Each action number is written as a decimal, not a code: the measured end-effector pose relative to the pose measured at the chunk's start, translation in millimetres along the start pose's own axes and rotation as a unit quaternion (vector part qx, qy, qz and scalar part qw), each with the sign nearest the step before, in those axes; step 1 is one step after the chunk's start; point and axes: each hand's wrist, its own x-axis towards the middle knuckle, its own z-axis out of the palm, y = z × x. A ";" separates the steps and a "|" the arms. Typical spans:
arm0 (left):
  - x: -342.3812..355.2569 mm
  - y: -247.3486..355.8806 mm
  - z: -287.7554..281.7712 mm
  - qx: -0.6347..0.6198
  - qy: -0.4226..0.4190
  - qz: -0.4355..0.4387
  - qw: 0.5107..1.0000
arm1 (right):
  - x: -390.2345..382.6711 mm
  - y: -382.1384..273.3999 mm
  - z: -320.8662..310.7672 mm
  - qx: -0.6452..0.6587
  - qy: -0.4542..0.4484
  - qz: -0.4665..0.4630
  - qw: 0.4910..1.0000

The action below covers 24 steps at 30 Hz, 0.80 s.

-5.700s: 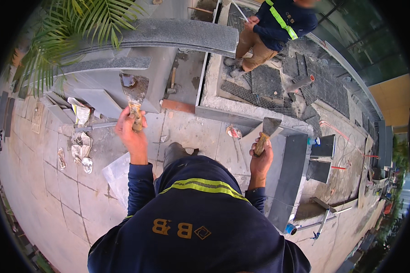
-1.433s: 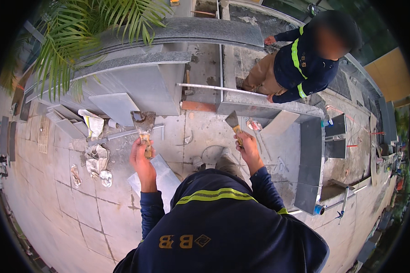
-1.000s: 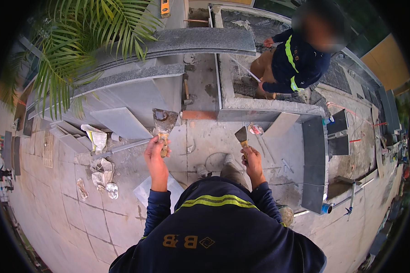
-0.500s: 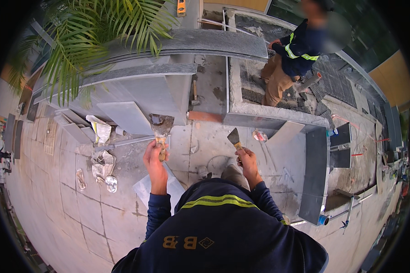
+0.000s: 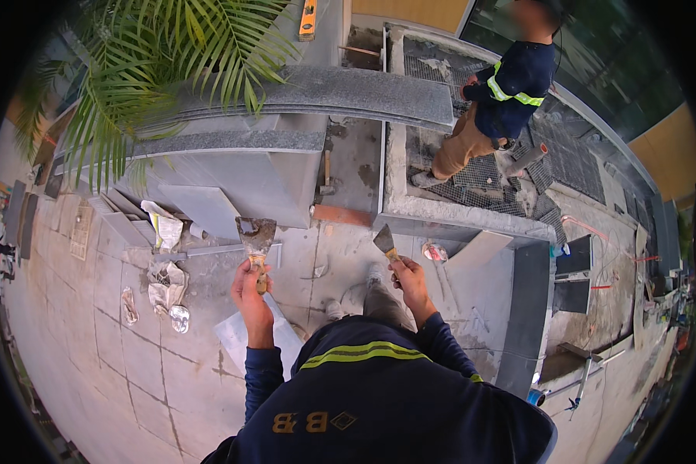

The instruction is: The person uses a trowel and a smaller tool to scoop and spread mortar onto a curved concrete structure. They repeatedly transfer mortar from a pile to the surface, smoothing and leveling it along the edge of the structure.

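While a co-worker (image 5: pixel 514 93) works inside the raised bed (image 5: pixel 472 213), the person before me (image 5: pixel 387 387) stands on the paved floor (image 5: pixel 124 352), left hand (image 5: pixel 251 298) curled around the handle of a wide, stained scraper (image 5: pixel 256 234) held blade up, right hand (image 5: pixel 413 283) gripping a narrower scraper (image 5: pixel 384 240) whose blade points toward the bed's near left corner. Both tools are up off the floor.

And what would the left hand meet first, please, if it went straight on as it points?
Leading with its scraper, the left hand would probably meet the grey panel first; depth is unclear.
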 end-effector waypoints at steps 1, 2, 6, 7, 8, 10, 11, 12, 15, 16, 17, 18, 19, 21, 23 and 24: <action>4.4 -3.0 8.4 -0.007 0.005 0.004 1.000 | 14.5 -7.0 -3.1 -0.003 -0.006 -0.003 1.000; 8.9 -6.6 17.6 -0.014 0.010 0.007 1.000 | 29.8 -14.6 -6.4 -0.005 -0.011 -0.006 1.000; 17.3 -9.4 67.3 -0.006 0.025 0.014 1.000 | 85.3 -44.5 -23.4 -0.012 -0.036 -0.023 0.999; 19.9 -11.3 77.9 -0.008 0.029 0.014 0.999 | 95.2 -52.1 -24.4 -0.014 -0.037 -0.023 0.999; 22.6 -13.3 87.4 -0.010 0.033 0.014 0.999 | 103.7 -59.3 -26.2 -0.016 -0.037 -0.023 0.999; 24.8 -14.6 109.1 -0.016 0.040 0.019 0.999 | 116.6 -72.5 -31.4 -0.030 -0.048 -0.021 0.998; 23.8 -15.0 119.4 -0.018 0.043 0.022 0.999 | 122.7 -79.0 -34.6 -0.037 -0.053 -0.020 0.998; 21.2 -13.7 129.7 -0.019 0.046 0.025 0.998 | 128.9 -84.3 -37.7 -0.042 -0.057 -0.020 0.997; 18.7 -12.7 162.8 -0.026 0.061 0.016 0.998 | 146.3 -95.4 -48.4 -0.058 -0.070 -0.021 0.996; 18.4 -14.3 171.2 -0.025 0.061 0.013 0.998 | 154.1 -97.8 -51.5 -0.063 -0.076 -0.024 0.995; 18.2 -15.7 178.9 -0.024 0.060 0.010 0.998 | 160.8 -99.8 -55.1 -0.067 -0.082 -0.026 0.994; 19.0 -17.2 184.0 -0.021 0.057 0.006 0.998 | 165.2 -102.6 -57.1 -0.073 -0.081 -0.025 0.994; 19.4 -19.7 188.3 -0.018 0.051 0.003 0.999 | 168.9 -105.7 -60.0 -0.078 -0.079 -0.024 0.994; 21.3 -24.7 196.6 -0.015 0.034 -0.001 0.999 | 169.8 -107.4 -68.4 -0.075 -0.069 -0.027 0.994; 24.1 -24.1 205.2 -0.009 0.027 -0.006 1.000 | 168.5 -107.0 -76.8 -0.058 -0.052 -0.035 0.996; 25.0 -24.3 207.6 -0.008 0.024 -0.008 1.000 | 166.3 -107.6 -79.7 -0.060 -0.042 -0.034 0.997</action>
